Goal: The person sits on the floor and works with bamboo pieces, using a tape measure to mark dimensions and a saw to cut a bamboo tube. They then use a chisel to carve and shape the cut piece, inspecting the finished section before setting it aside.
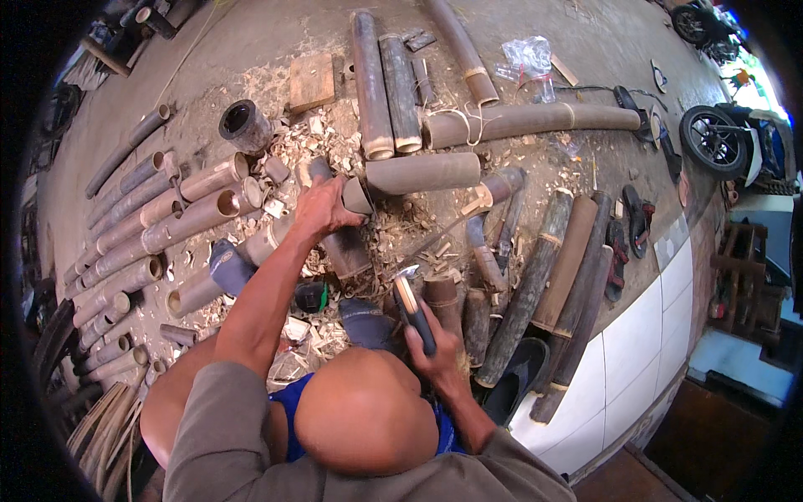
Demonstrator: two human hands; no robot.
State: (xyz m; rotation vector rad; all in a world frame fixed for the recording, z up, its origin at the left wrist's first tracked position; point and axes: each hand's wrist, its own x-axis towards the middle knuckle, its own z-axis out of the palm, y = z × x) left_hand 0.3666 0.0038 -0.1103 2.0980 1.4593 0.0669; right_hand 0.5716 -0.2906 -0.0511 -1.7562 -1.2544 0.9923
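Bamboo [357, 197], smooth and rounded, fills left grip [322, 207]; right grip [436, 343] clasps metal-headed tool [408, 301].

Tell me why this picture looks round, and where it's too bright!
In the head view, the wide fisheye lens leaves dark corners; there, glare washes out the upper right edge near a motorbike; there too, the right hand looks fairly sharp.
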